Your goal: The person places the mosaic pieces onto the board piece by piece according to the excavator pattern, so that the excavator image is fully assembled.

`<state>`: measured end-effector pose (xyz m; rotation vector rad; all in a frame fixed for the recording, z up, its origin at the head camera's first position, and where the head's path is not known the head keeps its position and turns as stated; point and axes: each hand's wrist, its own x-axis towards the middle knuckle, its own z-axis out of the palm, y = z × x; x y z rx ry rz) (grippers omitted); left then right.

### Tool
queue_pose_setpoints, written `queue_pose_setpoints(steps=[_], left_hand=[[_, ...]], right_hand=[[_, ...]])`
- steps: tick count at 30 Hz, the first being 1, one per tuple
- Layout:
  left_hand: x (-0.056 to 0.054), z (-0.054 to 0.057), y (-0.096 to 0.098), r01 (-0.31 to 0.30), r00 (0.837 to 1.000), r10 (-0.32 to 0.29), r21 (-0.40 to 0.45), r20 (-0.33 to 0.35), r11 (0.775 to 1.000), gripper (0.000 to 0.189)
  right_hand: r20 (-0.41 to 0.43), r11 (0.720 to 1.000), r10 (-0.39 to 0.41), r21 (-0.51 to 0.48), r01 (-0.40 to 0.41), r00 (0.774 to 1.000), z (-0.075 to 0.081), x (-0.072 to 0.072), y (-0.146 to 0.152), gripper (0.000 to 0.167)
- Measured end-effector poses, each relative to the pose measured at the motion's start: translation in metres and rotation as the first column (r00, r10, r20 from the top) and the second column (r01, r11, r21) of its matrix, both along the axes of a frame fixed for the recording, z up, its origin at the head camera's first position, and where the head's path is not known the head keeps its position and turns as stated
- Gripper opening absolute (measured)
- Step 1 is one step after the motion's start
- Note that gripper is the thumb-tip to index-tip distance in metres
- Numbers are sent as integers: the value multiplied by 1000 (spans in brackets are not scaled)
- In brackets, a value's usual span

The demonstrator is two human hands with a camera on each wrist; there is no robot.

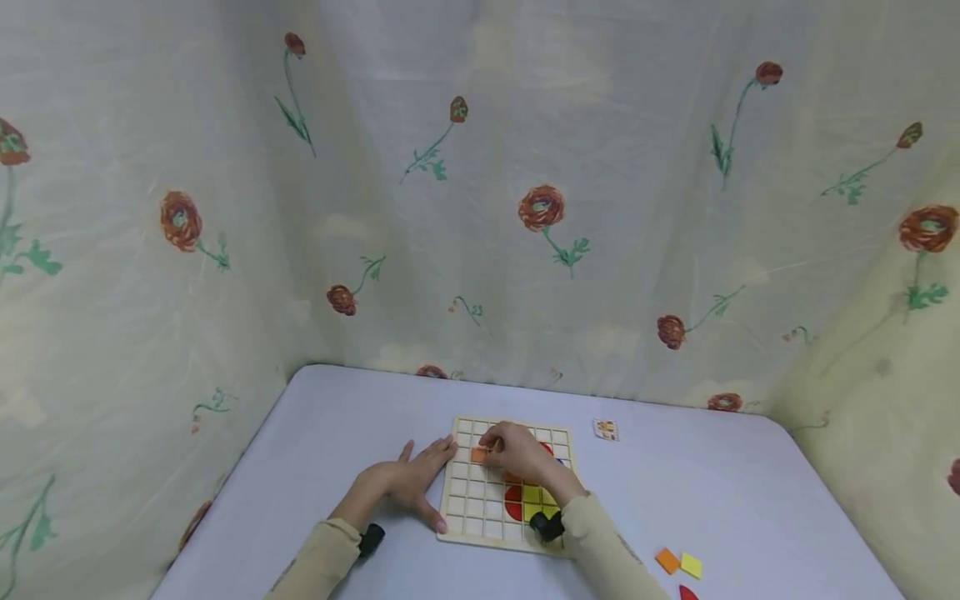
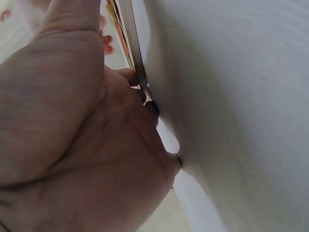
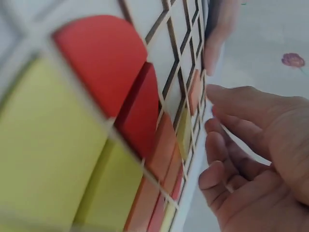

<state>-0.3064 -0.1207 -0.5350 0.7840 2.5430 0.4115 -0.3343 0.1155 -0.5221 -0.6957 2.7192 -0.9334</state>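
A wooden grid board (image 1: 463,540) lies on the table, its square cells partly filled with coloured tiles. My left hand (image 1: 416,477) is spread flat at the board's left side, its fingertips and thumb touching the edge. In the left wrist view the palm (image 2: 120,145) hides most of the board. Over the upper part of the grid, my right hand (image 1: 517,450) has its fingers curled beside an orange tile (image 1: 478,455). In the right wrist view a small reddish piece (image 3: 214,110) shows between thumb and index finger, mostly hidden. Red rounded pieces (image 3: 104,58) and yellow tiles (image 3: 48,145) sit in nearby cells.
To the right of the board lie a loose orange tile (image 1: 667,560), a yellow tile (image 1: 691,566) and a red piece (image 1: 687,592). A small printed card (image 1: 605,430) lies beyond the board's far right corner. Flowered curtain (image 1: 480,250) surrounds the white table (image 1: 360,417).
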Motion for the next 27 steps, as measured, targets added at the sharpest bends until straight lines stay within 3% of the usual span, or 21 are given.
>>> queue_pose_setpoints(steps=[6,10,16,22,27], left_hand=[[0,-3,2,-16,1000,16,-7,-11,1000,125],[-1,-5,2,-14,1000,14,-3,-15,1000,126],[1,-5,1,-6,1000,6,14,-12,1000,126],[2,-4,-1,-22,1000,22,23,9,999,128],[0,-5,2,-23,1000,23,26,11,999,129]], right_hand=[[19,998,1,-60,0,1000,9,27,36,20],[95,998,-38,-48,42,995,15,51,72,25],[225,985,-167,-11,174,960,21,87,128,37],[278,948,-318,82,308,906,8,108,162,42],[284,954,-298,98,282,911,-8,117,175,33]])
